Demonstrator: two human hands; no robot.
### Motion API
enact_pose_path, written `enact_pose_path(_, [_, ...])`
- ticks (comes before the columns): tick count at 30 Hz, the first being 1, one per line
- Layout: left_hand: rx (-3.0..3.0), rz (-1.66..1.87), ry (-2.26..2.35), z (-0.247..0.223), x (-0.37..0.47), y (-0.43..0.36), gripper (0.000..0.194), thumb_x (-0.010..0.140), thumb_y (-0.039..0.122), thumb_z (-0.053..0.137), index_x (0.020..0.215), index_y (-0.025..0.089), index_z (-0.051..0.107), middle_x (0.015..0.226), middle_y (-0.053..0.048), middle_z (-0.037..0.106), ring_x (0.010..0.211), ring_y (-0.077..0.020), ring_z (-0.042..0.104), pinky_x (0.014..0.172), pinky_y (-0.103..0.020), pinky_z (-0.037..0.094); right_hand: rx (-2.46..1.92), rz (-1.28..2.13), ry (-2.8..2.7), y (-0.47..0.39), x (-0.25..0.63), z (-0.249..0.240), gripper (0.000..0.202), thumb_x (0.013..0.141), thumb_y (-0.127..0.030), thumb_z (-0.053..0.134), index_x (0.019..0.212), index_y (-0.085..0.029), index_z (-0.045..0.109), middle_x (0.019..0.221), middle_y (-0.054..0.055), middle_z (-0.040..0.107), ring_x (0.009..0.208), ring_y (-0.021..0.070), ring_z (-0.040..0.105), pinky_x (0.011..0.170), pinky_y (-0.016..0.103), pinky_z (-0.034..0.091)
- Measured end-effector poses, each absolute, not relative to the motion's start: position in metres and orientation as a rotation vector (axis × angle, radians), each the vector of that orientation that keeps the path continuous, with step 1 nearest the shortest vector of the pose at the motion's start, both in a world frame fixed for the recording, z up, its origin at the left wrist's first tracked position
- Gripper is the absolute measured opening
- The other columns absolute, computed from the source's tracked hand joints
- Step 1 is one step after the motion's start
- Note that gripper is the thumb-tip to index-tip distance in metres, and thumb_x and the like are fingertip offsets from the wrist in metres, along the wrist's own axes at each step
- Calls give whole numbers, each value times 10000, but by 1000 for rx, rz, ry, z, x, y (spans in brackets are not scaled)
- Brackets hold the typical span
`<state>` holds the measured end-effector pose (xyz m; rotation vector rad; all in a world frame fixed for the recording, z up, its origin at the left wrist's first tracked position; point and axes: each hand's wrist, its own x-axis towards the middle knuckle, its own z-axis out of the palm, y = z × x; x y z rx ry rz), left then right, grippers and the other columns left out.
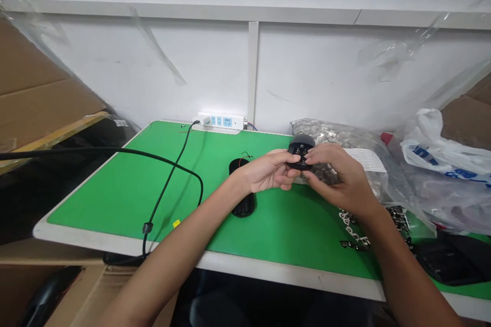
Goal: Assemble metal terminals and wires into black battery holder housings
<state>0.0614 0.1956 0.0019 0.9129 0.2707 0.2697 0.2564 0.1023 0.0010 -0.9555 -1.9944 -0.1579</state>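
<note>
Right of the open black shell [244, 208] lying on the green table [115, 189], a dark housing [302, 143] is held between both hands: left hand [273, 169] clamped on its left side, right hand [339, 176] closed about its right edge, though the exact contact is hard to see. Step in hand: apparently finger work at the exposed inside; next move seems to call for a steady left grip. Also right of the shell: loose metal pieces [348, 220], a clear bag [341, 134]
</note>
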Motion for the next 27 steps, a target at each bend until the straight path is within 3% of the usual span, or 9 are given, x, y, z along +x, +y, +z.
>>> enact_pose_path(5, [1002, 296, 308, 4, 61, 192, 195, 965, 297, 662, 864, 173, 549, 619, 45, 528, 427, -28, 325, 475, -179, 377, -960, -159, -2026, 102, 257, 2, 313, 908, -153, 713, 1156, -331, 644, 1023, 48, 753, 999, 285, 724, 908, 504, 587])
enact_pose_path(11, [1071, 270, 271, 8, 59, 190, 398, 890, 446, 827, 909, 202, 514, 620, 83, 459, 454, -25, 300, 469, -171, 346, -962, -161, -2017, 101, 256, 2, 276, 906, -187, 717, 1127, -345, 671, 1002, 48, 754, 937, 284, 725, 871, 508, 588])
enact_pose_path(18, [1039, 271, 268, 7, 60, 188, 378, 867, 373, 810, 859, 210, 469, 590, 103, 400, 447, -20, 232, 445, -156, 308, -907, -233, -2060, 101, 256, 0, 347, 891, -125, 718, 1178, -311, 656, 1023, 54, 745, 968, 275, 710, 900, 505, 576])
enact_pose_path(27, [989, 277, 294, 2, 62, 188, 355, 869, 331, 772, 822, 212, 441, 586, 104, 369, 449, -18, 206, 442, -148, 275, -928, -193, -2068, 101, 255, 0, 246, 928, -185, 702, 1121, -339, 692, 998, 52, 767, 976, 289, 718, 924, 537, 587])
